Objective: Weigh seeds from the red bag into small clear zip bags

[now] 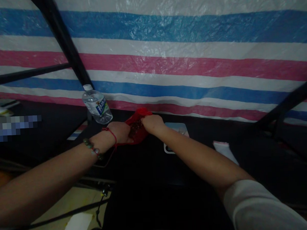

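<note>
A red bag (pixel 138 138) with small dark brown bits showing in its middle is spread between my two hands over the black table (pixel 146 167). My left hand (pixel 119 132), with a red cord and a beaded bracelet at the wrist, is closed on the bag's left side. On the right side, my right hand (pixel 154 124) has its fingers closed at the bag's upper edge. What the bits are is too dim to tell. Just behind my left hand a clear plastic bottle (pixel 97 105) with a white cap stands upright.
Beneath my right forearm lies a flat pale-blue and white item (pixel 176 128), partly hidden. A white paper or cloth piece (pixel 225 151) is farther right. Black metal bars (pixel 62 41) and a striped plastic sheet (pixel 179 65) rise behind the table.
</note>
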`<act>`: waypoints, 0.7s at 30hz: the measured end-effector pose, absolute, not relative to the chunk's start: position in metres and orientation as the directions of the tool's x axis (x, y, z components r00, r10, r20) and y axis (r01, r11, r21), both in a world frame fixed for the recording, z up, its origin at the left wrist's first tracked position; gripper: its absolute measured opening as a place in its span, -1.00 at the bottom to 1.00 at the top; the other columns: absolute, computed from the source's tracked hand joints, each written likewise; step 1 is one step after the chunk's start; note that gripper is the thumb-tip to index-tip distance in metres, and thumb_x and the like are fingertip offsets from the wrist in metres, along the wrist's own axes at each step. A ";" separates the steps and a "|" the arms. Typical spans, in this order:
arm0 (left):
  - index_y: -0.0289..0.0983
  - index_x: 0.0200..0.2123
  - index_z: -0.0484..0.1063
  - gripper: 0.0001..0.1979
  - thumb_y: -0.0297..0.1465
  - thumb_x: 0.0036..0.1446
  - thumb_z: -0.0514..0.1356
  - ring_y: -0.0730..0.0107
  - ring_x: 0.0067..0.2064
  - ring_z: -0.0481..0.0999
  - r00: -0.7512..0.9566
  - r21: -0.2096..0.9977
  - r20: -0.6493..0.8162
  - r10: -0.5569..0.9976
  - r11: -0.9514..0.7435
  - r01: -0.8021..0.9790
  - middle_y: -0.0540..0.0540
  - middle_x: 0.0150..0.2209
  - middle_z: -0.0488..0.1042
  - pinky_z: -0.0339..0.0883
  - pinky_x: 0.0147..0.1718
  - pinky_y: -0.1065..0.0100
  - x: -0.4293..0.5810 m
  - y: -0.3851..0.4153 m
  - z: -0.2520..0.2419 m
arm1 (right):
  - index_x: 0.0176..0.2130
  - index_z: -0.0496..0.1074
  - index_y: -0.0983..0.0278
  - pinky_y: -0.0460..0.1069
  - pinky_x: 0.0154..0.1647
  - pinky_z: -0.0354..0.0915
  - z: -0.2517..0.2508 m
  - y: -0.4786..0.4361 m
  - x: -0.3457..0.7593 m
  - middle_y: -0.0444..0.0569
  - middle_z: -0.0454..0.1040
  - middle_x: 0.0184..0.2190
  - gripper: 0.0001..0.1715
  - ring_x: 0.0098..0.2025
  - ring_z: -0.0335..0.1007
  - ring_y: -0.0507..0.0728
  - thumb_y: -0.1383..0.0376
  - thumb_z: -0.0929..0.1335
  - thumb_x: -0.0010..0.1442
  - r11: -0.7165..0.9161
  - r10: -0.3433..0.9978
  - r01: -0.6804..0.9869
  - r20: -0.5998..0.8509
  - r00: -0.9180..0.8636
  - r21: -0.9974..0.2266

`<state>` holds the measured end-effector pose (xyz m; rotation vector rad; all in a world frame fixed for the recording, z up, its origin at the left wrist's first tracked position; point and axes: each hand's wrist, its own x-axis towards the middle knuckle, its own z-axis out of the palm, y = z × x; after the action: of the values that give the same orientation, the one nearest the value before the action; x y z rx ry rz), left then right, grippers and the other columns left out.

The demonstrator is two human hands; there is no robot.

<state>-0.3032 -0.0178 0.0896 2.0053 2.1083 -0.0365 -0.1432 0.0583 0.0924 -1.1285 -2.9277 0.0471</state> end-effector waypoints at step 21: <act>-0.26 -0.12 0.44 -0.61 -0.43 -0.11 0.25 -0.14 0.24 0.15 0.109 0.248 0.339 0.935 -0.200 0.948 -0.28 0.16 0.29 -0.02 0.22 -0.01 -0.285 -0.039 0.081 | 0.23 0.15 0.33 0.12 -0.09 0.34 0.112 0.024 -0.088 0.33 0.24 0.15 -0.44 -0.02 0.40 0.31 0.36 0.23 0.26 0.587 0.802 0.804 0.204 -0.561 -0.097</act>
<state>-0.2849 -0.0386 0.0814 2.3620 2.0067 0.6796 -0.0880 0.0239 0.1121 -1.3330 -2.5907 -0.0104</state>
